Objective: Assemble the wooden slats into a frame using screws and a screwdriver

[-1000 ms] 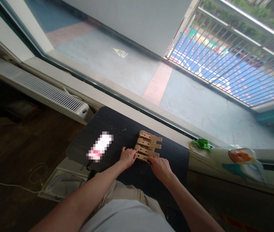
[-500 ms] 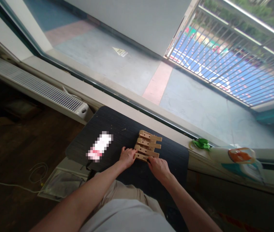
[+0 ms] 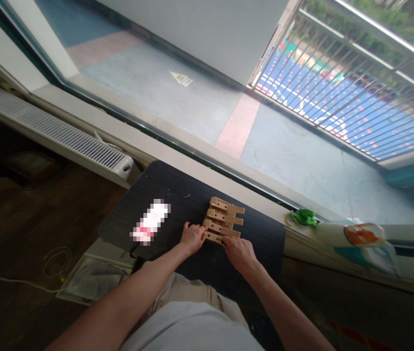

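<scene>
**At the black table by the window, both my hands sit on the wooden piece**

Nothing I can make out has shifted in the last half second, so I read this as steadying or fine fingertip work, not a carry. My left hand has its fingers bent in, grasping the near left corner of the wooden piece. My right hand is curled at its near edge, fingertips touching the closest bar; whether they pinch something small there, I cannot tell. The piece lies flat towards the right part of the table, its four bars pointing right.

The table is dark and finely grained. On its left lies a pixelated item, then some small bits near the middle.

Around me, leftmost, a pale cable trails over the dark floor below a white radiator. A shallow box sits low beside the table. The sill runs along the table's far edge; farther right are a green item and an orange-and-teal thing, too blurred to name. Beyond the glass stands a railing.
</scene>
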Action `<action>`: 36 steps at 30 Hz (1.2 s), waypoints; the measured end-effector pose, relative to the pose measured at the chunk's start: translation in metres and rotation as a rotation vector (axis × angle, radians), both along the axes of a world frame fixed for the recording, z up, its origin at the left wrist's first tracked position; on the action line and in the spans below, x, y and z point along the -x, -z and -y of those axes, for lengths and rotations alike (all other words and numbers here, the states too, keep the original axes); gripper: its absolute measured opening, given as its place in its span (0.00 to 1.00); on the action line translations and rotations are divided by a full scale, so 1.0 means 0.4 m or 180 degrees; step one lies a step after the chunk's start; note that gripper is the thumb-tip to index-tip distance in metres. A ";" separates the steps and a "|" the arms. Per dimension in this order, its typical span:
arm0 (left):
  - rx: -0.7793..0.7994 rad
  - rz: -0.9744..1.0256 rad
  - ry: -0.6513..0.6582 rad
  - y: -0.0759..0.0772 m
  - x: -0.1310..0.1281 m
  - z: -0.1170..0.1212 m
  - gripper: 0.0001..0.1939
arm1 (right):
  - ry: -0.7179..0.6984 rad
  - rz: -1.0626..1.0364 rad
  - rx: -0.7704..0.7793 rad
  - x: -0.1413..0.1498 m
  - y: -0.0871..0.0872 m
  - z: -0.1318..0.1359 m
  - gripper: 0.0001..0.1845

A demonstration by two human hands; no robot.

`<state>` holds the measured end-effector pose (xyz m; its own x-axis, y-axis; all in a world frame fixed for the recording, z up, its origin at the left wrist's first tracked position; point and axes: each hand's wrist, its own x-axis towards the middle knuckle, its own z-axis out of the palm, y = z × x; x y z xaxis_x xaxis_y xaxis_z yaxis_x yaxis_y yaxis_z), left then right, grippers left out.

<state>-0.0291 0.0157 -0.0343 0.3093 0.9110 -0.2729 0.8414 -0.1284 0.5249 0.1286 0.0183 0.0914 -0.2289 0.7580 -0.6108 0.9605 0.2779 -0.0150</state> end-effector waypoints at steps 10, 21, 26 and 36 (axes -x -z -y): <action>-0.0020 -0.0029 -0.0008 0.002 -0.001 0.000 0.13 | 0.0063 0.0065 -0.0041 0.003 -0.004 -0.001 0.11; -0.0074 0.0010 -0.0015 0.007 -0.001 0.003 0.13 | -0.0069 0.0069 0.0004 0.002 -0.013 -0.007 0.13; -0.0083 0.0022 -0.0018 0.005 -0.001 0.002 0.13 | 0.0000 0.0101 -0.0028 0.011 -0.009 -0.005 0.11; -0.0038 0.0019 0.0010 0.003 0.002 0.002 0.13 | -0.0243 0.0108 -0.0015 0.016 -0.031 -0.002 0.15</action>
